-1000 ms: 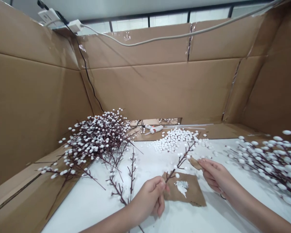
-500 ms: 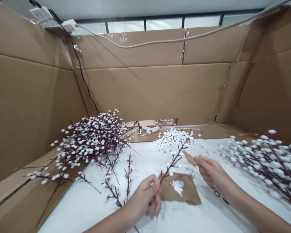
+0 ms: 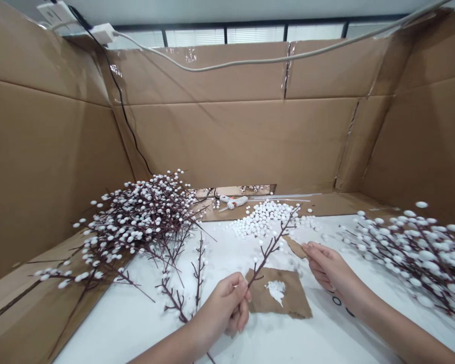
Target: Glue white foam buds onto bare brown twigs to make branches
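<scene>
A brown twig (image 3: 267, 253) with short side shoots is pinched in my left hand (image 3: 231, 303), its tip slanting up to the right. My right hand (image 3: 324, 265) holds a small torn cardboard strip (image 3: 296, 246) between thumb and fingers, close to the twig's right side. Beneath the twig lies a cardboard square (image 3: 298, 298) with a smear of white paste (image 3: 276, 291) on it. Behind the twig is a heap of white beads (image 3: 261, 218). Two more brown twigs (image 3: 199, 273) lie left of my left hand.
A big pile of white-berried branches (image 3: 136, 217) is at the left, another bunch (image 3: 420, 253) at the right. A white glue gun (image 3: 233, 202) lies at the back. Cardboard walls (image 3: 220, 141) surround the white surface (image 3: 109, 323); a cable (image 3: 227, 65) crosses above.
The twig has turned slightly, and fewer white beads show along it. Both hands keep nearly the same place and grip. The whole view has shifted slightly.
</scene>
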`<action>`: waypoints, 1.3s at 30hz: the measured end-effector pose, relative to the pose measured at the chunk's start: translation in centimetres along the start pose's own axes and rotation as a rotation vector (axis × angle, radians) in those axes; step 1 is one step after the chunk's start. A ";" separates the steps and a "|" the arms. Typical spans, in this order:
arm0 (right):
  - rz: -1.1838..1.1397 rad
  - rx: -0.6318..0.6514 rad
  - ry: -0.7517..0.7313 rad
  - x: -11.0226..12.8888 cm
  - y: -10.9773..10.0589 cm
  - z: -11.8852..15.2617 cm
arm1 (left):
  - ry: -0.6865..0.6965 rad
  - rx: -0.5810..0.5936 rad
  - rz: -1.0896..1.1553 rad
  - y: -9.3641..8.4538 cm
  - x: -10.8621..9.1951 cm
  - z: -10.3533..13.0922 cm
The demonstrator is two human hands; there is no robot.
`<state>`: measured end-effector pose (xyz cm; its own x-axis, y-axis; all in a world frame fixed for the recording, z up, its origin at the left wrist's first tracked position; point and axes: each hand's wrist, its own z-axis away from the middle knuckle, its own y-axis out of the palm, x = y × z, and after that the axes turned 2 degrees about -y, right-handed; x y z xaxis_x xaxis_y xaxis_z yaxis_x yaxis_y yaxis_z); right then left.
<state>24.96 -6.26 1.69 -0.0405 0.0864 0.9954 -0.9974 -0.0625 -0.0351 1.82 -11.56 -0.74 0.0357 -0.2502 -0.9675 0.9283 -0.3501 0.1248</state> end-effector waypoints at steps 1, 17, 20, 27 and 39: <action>0.001 0.001 0.002 -0.1 0.0 0.0 | -0.004 0.005 -0.008 0.0 0.0 0.0; -0.138 -0.129 -0.090 0.4 0.0 0.0 | 0.020 0.007 -0.043 -0.1 0.1 -0.1; -0.168 -0.170 -0.091 0.6 -0.1 0.1 | 0.028 -0.016 -0.052 -0.1 0.1 -0.2; -0.174 -0.188 -0.104 0.8 -0.2 0.3 | 0.025 -0.069 -0.091 0.0 0.3 -0.4; -0.167 -0.158 -0.128 0.6 -0.1 0.3 | 0.019 -0.097 -0.117 0.3 0.0 -0.5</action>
<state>25.04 -6.51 2.32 0.1230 -0.0450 0.9914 -0.9870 0.0988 0.1270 2.24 -11.21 -0.83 -0.0685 -0.1954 -0.9783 0.9580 -0.2867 -0.0098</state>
